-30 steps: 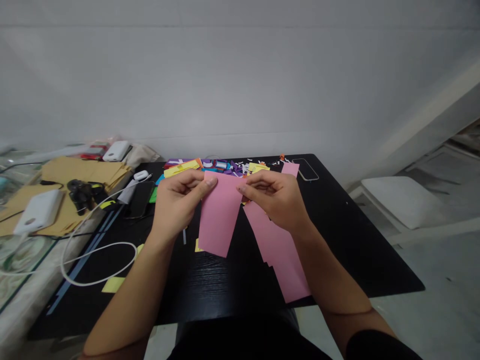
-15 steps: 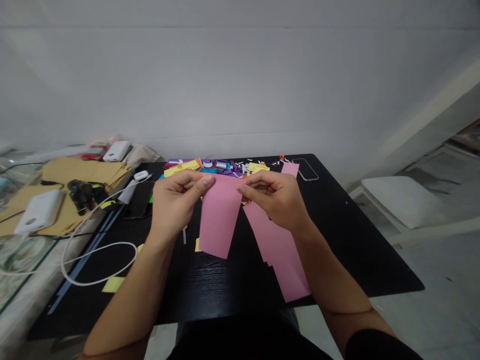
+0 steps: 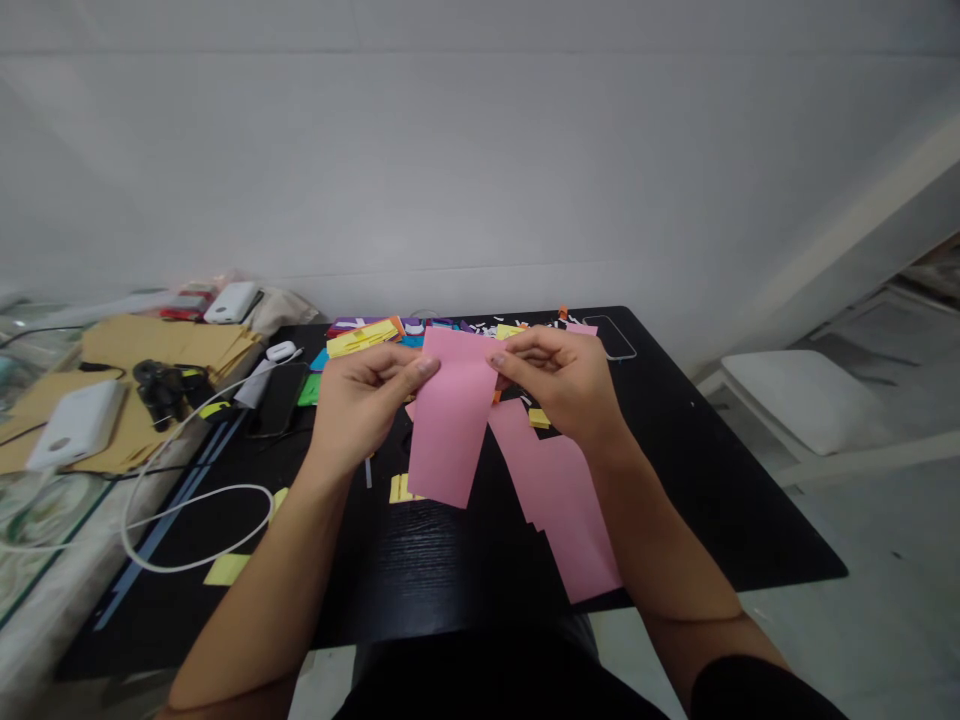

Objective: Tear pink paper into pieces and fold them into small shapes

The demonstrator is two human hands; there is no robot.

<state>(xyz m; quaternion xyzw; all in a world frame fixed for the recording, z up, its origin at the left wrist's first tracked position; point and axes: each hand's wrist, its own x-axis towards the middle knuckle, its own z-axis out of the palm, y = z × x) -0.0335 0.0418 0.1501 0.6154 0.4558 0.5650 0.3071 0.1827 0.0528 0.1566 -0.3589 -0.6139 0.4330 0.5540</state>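
Note:
A strip of pink paper point(image 3: 451, 430) hangs between my two hands above the black table point(image 3: 420, 590). My left hand point(image 3: 364, 400) pinches its left edge near the top, thumb in front. On the opposite edge, my right hand point(image 3: 562, 385) pinches it between thumb and fingers. More pink paper point(image 3: 574, 520) with a stepped edge lies flat on the table, partly under my right forearm. Behind the hands are yellow paper strips point(image 3: 365, 337) and a pile of coloured scraps, partly hidden. Small yellow pieces point(image 3: 403, 489) lie below the held strip.
At the left, a white cable point(image 3: 199, 492) loops over the table near a dark phone point(image 3: 277, 400). Brown envelopes point(image 3: 172, 345) and a white power bank point(image 3: 79, 425) lie further left. A clear phone case point(image 3: 611, 338) sits at the back right, and a white stool point(image 3: 795, 400) stands beyond.
Both hands have moved slightly up and to the right with the pink strip, its top edge now higher. More of the small yellow pieces on the table show.

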